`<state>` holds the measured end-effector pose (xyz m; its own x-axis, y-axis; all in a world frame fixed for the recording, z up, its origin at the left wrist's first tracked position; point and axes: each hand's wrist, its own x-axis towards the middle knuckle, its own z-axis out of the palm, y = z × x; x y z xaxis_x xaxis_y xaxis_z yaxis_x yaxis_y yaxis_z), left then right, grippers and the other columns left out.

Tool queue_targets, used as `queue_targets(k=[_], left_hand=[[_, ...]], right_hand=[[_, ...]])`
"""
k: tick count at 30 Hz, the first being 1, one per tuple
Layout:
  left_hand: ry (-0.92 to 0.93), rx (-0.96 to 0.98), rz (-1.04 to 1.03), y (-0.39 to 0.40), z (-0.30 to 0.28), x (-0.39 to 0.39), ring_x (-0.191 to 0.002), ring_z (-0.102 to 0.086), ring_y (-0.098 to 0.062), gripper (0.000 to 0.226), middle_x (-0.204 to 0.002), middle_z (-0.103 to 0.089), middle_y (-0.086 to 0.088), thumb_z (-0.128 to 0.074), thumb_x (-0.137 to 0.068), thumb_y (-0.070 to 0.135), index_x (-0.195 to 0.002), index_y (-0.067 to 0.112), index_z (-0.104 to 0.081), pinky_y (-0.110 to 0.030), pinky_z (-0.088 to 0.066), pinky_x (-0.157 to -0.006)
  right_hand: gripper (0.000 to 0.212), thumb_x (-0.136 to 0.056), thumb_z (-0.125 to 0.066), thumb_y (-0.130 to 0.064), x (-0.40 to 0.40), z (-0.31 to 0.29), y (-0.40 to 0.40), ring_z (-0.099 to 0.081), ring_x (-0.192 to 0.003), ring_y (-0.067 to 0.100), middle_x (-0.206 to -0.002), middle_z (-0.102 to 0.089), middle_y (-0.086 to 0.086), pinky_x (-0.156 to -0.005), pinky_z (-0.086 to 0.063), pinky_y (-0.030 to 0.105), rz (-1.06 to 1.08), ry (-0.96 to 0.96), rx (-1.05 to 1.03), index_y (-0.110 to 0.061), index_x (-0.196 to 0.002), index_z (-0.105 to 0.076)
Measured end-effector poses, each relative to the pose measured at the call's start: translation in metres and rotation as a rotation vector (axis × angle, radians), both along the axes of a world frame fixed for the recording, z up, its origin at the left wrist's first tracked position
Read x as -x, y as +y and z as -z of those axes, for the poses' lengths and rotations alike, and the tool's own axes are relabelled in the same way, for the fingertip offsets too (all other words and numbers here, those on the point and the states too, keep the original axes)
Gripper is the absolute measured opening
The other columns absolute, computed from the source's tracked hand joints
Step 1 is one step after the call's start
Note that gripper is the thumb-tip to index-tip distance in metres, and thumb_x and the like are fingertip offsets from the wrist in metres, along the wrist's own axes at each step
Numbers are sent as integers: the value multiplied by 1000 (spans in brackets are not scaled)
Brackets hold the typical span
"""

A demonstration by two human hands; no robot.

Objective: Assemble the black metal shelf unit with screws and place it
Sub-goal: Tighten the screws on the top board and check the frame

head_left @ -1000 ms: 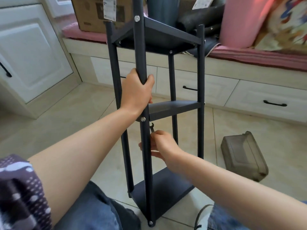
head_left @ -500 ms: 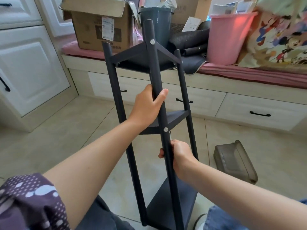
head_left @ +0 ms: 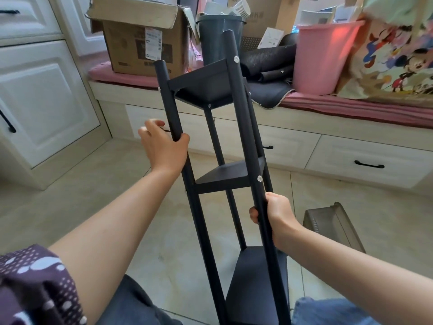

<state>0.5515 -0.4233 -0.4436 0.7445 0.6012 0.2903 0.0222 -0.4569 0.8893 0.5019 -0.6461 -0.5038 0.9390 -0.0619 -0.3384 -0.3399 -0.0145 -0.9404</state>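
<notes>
Open tiled floor (head_left: 98,207) left of shelf unit (head_left: 225,174); translucent bin (head_left: 332,227) obstructs right; drawer bench (head_left: 328,151) blocks behind

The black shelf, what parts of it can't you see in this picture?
- Head view: the foot of the black shelf is cut off by the bottom edge, so whether it stands on the floor can't be told.
- The far rear pole is mostly hidden behind the front right pole.
- The left hand covers part of the left pole; its fingertips are hidden.
- The right hand wraps the right pole; its palm side is hidden.
</notes>
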Motion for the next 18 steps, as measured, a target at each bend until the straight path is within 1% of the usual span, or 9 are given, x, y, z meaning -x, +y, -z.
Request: queue_targets(k=[2, 3, 5, 7, 8, 10, 14, 16, 18], left_hand=[[92, 299, 154, -1, 4, -3, -85, -59, -15, 35, -105, -51, -1, -66, -94, 25, -117, 14, -43, -25, -49, -68], [132, 452, 253, -3, 7, -4, -80, -66, -18, 29, -98, -59, -2, -65, -96, 26, -115, 12, -48, -28, -55, -68], [156, 626, 362, -5, 10, -4, -67, -71, -19, 16, -81, -68, -2, -63, -98, 25, -102, 11, -58, -31, -60, -65], [130, 694, 370, -6, 9, -5, -52, -61, -14, 18, -60, -62, 3, -64, -97, 24, -87, 11, -58, -27, -54, -53], [116, 721, 365, -8, 9, -6, -48, -55, -12, 20, -55, -56, 5, -65, -96, 25, -83, 13, -56, -25, -50, -49], [95, 776, 348, -12, 7, -7, -44, -45, -11, 22, -51, -48, 6, -67, -94, 26, -80, 17, -54, -24, -44, -45], [51, 829, 321, -26, 3, -5, -41, -38, -10, 32, -49, -42, 6, -69, -93, 25, -70, 19, -46, -23, -39, -43], [27, 840, 318, -29, -1, -5, -40, -37, -10, 33, -49, -41, 6, -69, -92, 25, -70, 19, -45, -23, -38, -43], [18, 845, 334, -30, -5, -4, -40, -37, -10, 31, -49, -41, 6, -70, -92, 26, -73, 18, -48, -22, -39, -43]], right_hand=[[31, -91, -33, -2, -2, 3, -3, -44, -45, 20, -46, -48, 5, -45, -36, 27, 18, -31, -3, -12, -64, -45], [32, -91, -32, -1, -3, 4, -5, -44, -44, 19, -46, -47, 4, -45, -36, 26, 30, -40, -13, -12, -64, -44], [32, -91, -32, -2, -5, 6, -7, -43, -42, 18, -46, -45, 2, -42, -35, 24, 56, -55, -28, -13, -64, -43], [32, -91, -33, -1, -8, 8, -9, -42, -39, 17, -46, -43, 2, -38, -34, 23, 86, -76, -44, -14, -63, -40], [32, -91, -33, -1, -9, 9, -11, -41, -38, 17, -48, -41, 3, -37, -33, 22, 103, -86, -49, -14, -62, -38], [31, -91, -32, -1, -12, 10, -13, -40, -38, 17, -51, -38, 3, -37, -31, 21, 134, -106, -49, -14, -63, -36], [26, -90, -30, 0, -22, 10, -19, -38, -37, 14, -59, -37, 7, -36, -29, 22, 169, -142, -35, -13, -68, -37], [28, -93, -30, -2, -28, 10, -22, -38, -36, 14, -58, -36, 6, -36, -29, 21, 173, -168, -20, -13, -69, -36], [30, -97, -31, -4, -32, 9, -22, -39, -36, 13, -52, -37, 0, -36, -29, 21, 176, -179, -16, -13, -69, -37]])
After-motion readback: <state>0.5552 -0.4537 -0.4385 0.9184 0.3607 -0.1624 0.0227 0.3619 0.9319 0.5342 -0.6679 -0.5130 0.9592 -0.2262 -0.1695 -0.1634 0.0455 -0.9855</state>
